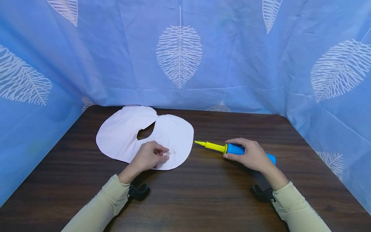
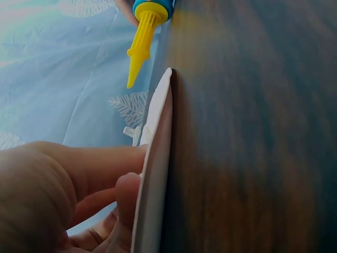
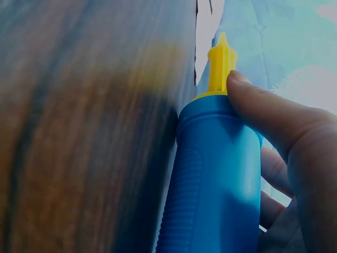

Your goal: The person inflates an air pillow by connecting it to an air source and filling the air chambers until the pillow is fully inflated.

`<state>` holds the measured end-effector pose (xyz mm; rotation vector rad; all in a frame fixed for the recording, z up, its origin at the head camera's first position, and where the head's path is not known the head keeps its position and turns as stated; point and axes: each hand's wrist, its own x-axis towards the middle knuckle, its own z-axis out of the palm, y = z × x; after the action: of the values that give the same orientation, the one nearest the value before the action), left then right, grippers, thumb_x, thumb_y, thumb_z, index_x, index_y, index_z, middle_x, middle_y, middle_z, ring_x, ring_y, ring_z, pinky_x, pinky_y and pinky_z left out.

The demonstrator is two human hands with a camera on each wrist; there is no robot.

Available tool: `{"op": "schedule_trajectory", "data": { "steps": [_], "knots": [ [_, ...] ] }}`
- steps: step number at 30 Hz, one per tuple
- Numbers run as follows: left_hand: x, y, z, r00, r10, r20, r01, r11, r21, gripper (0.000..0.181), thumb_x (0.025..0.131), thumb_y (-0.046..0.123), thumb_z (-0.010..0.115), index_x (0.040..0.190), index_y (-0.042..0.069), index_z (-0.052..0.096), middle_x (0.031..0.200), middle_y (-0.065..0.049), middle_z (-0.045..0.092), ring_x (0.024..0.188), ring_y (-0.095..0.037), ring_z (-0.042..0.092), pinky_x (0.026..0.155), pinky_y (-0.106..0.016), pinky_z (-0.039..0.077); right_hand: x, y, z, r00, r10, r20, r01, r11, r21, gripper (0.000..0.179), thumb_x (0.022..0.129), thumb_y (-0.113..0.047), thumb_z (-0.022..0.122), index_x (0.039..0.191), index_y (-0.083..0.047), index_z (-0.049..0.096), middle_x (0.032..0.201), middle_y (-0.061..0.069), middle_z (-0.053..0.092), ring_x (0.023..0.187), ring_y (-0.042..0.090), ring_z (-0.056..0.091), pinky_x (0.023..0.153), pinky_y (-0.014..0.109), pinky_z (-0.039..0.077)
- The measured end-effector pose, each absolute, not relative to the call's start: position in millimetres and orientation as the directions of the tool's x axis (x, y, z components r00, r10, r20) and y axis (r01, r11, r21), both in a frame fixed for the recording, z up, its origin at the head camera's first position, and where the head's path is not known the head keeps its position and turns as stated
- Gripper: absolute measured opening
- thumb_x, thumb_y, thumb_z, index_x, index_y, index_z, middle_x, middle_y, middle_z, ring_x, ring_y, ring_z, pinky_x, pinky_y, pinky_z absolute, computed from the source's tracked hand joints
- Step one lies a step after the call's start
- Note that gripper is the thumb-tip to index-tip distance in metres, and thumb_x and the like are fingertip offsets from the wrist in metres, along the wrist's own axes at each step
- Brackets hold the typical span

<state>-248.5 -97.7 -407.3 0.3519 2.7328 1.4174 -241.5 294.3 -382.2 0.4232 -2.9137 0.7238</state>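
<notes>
A flat white inflatable neck pillow (image 1: 118,135) lies left of centre on the table, its clear plastic valve (image 2: 131,134) standing up from the surface. My left hand (image 1: 149,156) is at the right lobe, thumb and finger pinching around the valve's base. In my right hand (image 1: 250,154) is a blue balloon hand pump (image 3: 210,174), gripped round its barrel near the front. The pump's yellow nozzle (image 1: 213,146) points left at the pillow, a short gap from its edge. My palm hides part of the barrel.
The dark wooden table (image 1: 197,199) carries the pillow and pump. A blue cloth with white leaf prints (image 1: 232,58) hangs behind it and along both sides. Black wrist-worn mounts (image 1: 139,192) sit under both forearms.
</notes>
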Motion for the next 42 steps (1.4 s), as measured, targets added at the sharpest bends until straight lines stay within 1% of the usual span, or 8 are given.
{"op": "schedule_trajectory", "data": {
  "steps": [8,13,15,17,23,30,36,42],
  "knots": [
    [-249.2,-98.6,-407.5,-0.969,0.23,0.093,0.211,0.566,0.797,0.018,0.089,0.006,0.084,0.106,0.002,0.085,0.086,-0.008,0.062,0.047,-0.01,0.059,0.052,-0.028,0.05,-240.3,290.9,-380.7,-0.941,-0.284,0.185,-0.338,0.835,-0.434,0.06,0.09,-0.046,0.086,0.14,-0.017,0.071,0.138,0.017,0.071,0.102,0.029,0.065,0.08,0.04,0.055],
    [-249.8,-96.8,-406.5,-0.969,0.223,0.104,0.216,0.573,0.791,0.016,0.088,0.005,0.085,0.104,0.003,0.085,0.085,-0.008,0.061,0.047,-0.011,0.058,0.052,-0.027,0.049,-239.3,289.9,-378.4,-0.933,-0.314,0.176,-0.36,0.824,-0.437,0.058,0.089,-0.03,0.089,0.142,-0.016,0.07,0.138,0.018,0.07,0.1,0.028,0.065,0.079,0.039,0.054],
    [-249.8,-95.7,-406.4,-0.971,0.213,0.107,0.213,0.577,0.788,0.015,0.088,0.005,0.085,0.103,0.003,0.085,0.084,-0.008,0.06,0.048,-0.011,0.057,0.052,-0.026,0.049,-238.5,289.0,-377.0,-0.934,-0.316,0.166,-0.357,0.819,-0.449,0.058,0.089,-0.026,0.088,0.142,-0.016,0.07,0.138,0.018,0.07,0.101,0.028,0.064,0.079,0.039,0.053],
    [-249.8,-95.1,-406.6,-0.97,0.208,0.124,0.225,0.585,0.779,0.014,0.087,0.005,0.086,0.101,0.003,0.085,0.084,-0.008,0.061,0.052,-0.011,0.057,0.053,-0.025,0.048,-237.6,287.5,-375.7,-0.935,-0.317,0.157,-0.354,0.814,-0.461,0.057,0.089,-0.026,0.088,0.143,-0.017,0.069,0.139,0.018,0.069,0.101,0.028,0.064,0.079,0.039,0.053],
    [-250.3,-94.0,-406.8,-0.96,0.194,0.203,0.28,0.612,0.739,0.009,0.084,0.004,0.087,0.092,0.005,0.084,0.083,-0.008,0.063,0.071,-0.013,0.054,0.067,-0.026,0.045,-234.7,280.4,-374.3,-0.93,-0.338,0.142,-0.364,0.798,-0.48,0.056,0.09,-0.027,0.087,0.142,-0.018,0.07,0.141,0.016,0.069,0.103,0.028,0.064,0.081,0.04,0.053],
    [-248.1,-92.3,-407.5,-0.961,0.172,0.218,0.277,0.616,0.737,0.01,0.083,0.004,0.088,0.093,0.006,0.085,0.088,-0.009,0.065,0.075,-0.015,0.054,0.07,-0.028,0.044,-231.3,270.4,-377.2,-0.91,-0.383,0.158,-0.411,0.781,-0.47,0.056,0.09,-0.029,0.088,0.142,-0.019,0.07,0.138,0.014,0.071,0.102,0.026,0.064,0.08,0.039,0.054],
    [-246.1,-88.0,-409.1,-0.961,0.166,0.219,0.275,0.606,0.746,0.008,0.086,0.003,0.085,0.093,0.005,0.084,0.085,-0.008,0.067,0.075,-0.014,0.058,0.072,-0.029,0.048,-227.6,260.6,-379.9,-0.891,-0.419,0.175,-0.449,0.753,-0.482,0.056,0.089,-0.029,0.089,0.141,-0.018,0.071,0.137,0.012,0.072,0.101,0.023,0.064,0.08,0.038,0.055],
    [-247.3,-83.7,-409.4,-0.959,0.145,0.244,0.282,0.603,0.747,0.006,0.087,0.003,0.084,0.092,0.004,0.081,0.084,-0.008,0.066,0.074,-0.015,0.058,0.071,-0.029,0.048,-229.6,249.2,-382.0,-0.867,-0.458,0.194,-0.491,0.726,-0.482,0.057,0.089,-0.028,0.089,0.142,-0.018,0.07,0.138,0.01,0.072,0.103,0.023,0.064,0.082,0.038,0.055]
  ]
}}
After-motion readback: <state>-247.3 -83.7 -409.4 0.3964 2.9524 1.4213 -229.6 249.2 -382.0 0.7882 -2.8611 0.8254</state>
